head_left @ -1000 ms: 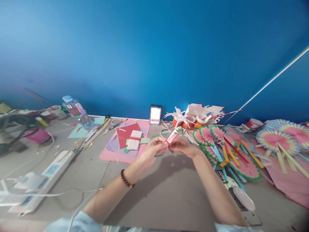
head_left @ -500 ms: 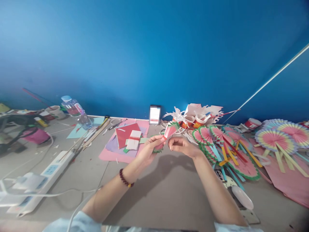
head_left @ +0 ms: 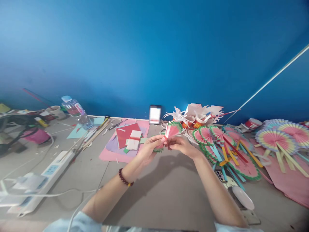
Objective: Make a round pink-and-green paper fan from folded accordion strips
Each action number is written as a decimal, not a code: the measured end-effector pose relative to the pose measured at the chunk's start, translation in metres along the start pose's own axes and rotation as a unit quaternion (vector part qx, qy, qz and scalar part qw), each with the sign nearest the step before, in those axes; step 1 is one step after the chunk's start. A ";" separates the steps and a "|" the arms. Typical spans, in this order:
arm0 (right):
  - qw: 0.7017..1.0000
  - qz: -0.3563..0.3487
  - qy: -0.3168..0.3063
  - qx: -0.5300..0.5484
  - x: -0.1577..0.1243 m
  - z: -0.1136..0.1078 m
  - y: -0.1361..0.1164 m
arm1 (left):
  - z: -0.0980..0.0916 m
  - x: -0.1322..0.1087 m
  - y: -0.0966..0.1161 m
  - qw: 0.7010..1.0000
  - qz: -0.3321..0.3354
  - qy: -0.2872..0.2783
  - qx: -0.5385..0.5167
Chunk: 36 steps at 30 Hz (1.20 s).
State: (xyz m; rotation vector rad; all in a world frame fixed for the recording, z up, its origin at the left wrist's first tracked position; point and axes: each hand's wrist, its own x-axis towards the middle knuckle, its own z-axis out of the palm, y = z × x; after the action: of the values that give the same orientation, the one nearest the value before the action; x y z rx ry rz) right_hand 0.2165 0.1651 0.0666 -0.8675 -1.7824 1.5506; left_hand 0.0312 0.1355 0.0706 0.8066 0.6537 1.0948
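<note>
A small pleated paper fan (head_left: 172,131), pink with a green scalloped edge, is held above the grey table (head_left: 154,193) near its middle. My left hand (head_left: 151,149) pinches it at its bound middle, where a red tie shows. My right hand (head_left: 181,145) meets it from the right, fingertips closed on the same middle part. The upper half of the fan spreads a little; the lower half peeks out below my left fingers. A bead bracelet (head_left: 124,178) circles my left wrist.
Finished paper fans with coloured stick handles (head_left: 227,148) lie to the right, pastel ones (head_left: 277,138) further right. Pink and red paper sheets (head_left: 125,138) lie behind my hands. A water bottle (head_left: 76,111), sticks, scissors, cups (head_left: 193,120) and a power strip (head_left: 48,177) stand around.
My right hand let go briefly half a second ago and has come back onto the fan's middle. The fan tilted more upright and its upper pleats opened a little.
</note>
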 end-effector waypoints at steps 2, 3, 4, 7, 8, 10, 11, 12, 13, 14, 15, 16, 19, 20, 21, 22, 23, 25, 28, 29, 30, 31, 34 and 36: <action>0.999 -0.006 0.031 -0.006 0.001 0.000 -0.002 | -0.001 0.000 0.001 1.000 -0.011 0.007 0.004; 0.999 -0.009 0.051 -0.009 0.002 0.000 -0.003 | -0.002 0.000 0.001 1.000 -0.016 0.013 0.006; 0.998 -0.013 0.066 -0.011 0.002 0.001 -0.003 | -0.002 0.000 0.000 1.000 -0.019 0.019 0.006; 0.997 -0.017 0.076 -0.007 0.004 0.005 -0.003 | -0.004 0.001 0.000 1.000 -0.023 0.015 0.003; 0.997 -0.017 0.075 -0.004 0.004 0.006 -0.002 | -0.004 0.001 -0.001 1.000 -0.023 0.010 0.002; 0.997 -0.020 0.081 0.002 0.004 0.008 -0.001 | -0.004 0.001 -0.001 1.000 -0.026 0.004 0.000; 0.996 -0.022 0.087 0.003 0.004 0.008 0.000 | -0.004 0.001 -0.001 1.000 -0.027 0.004 0.000; 0.995 -0.026 0.092 0.003 0.004 0.008 0.001 | -0.004 0.001 -0.002 1.000 -0.026 0.006 0.000; 0.995 -0.030 0.094 0.001 0.004 0.007 0.002 | -0.003 0.001 -0.002 1.000 -0.025 0.012 0.001; 0.995 -0.032 0.094 -0.002 0.004 0.006 0.003 | -0.003 0.000 -0.003 1.000 -0.022 0.021 0.001; 0.995 -0.034 0.096 -0.004 0.004 0.006 0.004 | -0.002 0.000 -0.003 0.999 -0.019 0.031 0.001; 0.995 -0.034 0.097 -0.006 0.004 0.005 0.004 | -0.002 0.000 -0.003 0.999 -0.016 0.041 0.002; 0.993 -0.039 0.107 -0.008 0.003 0.004 0.004 | 0.000 -0.001 -0.004 0.998 -0.010 0.059 0.003; 0.993 -0.044 0.109 -0.010 0.002 0.004 0.003 | 0.000 -0.002 -0.003 0.998 -0.007 0.063 0.001; 0.993 -0.048 0.110 -0.013 0.002 0.004 0.002 | 0.001 -0.003 -0.003 0.998 -0.003 0.065 -0.001; 0.993 -0.053 0.108 -0.015 0.002 0.005 0.001 | 0.001 -0.003 -0.002 0.998 0.000 0.065 -0.001; 0.993 -0.057 0.105 -0.018 0.001 0.005 0.000 | 0.002 -0.004 -0.001 0.998 0.002 0.065 -0.001; 0.993 -0.061 0.102 -0.019 0.001 0.006 -0.001 | 0.002 -0.005 0.000 0.998 0.002 0.070 -0.001; 0.993 -0.057 0.103 -0.025 0.001 0.008 -0.002 | 0.003 -0.004 0.002 0.997 -0.008 0.079 -0.005; 0.993 -0.055 0.103 -0.026 0.002 0.008 -0.001 | 0.003 -0.004 0.003 0.997 -0.010 0.078 -0.005; 0.993 -0.054 0.103 -0.025 0.002 0.008 -0.001 | 0.003 -0.004 0.004 0.997 -0.009 0.072 -0.003; 0.993 -0.053 0.102 -0.022 0.002 0.009 -0.001 | 0.003 -0.004 0.004 0.998 -0.007 0.065 0.000; 0.994 -0.053 0.098 -0.012 0.004 0.011 0.000 | 0.005 -0.005 0.006 0.999 -0.001 0.054 0.003; 0.994 -0.047 0.102 -0.009 0.005 0.012 0.000 | 0.005 -0.005 0.007 0.998 -0.006 0.062 0.003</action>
State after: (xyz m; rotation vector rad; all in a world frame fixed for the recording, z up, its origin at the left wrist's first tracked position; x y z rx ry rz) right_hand 0.2042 0.1619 0.0651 -0.9036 -1.6675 1.3389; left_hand 0.0299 0.1317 0.0793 0.7430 0.7659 1.1397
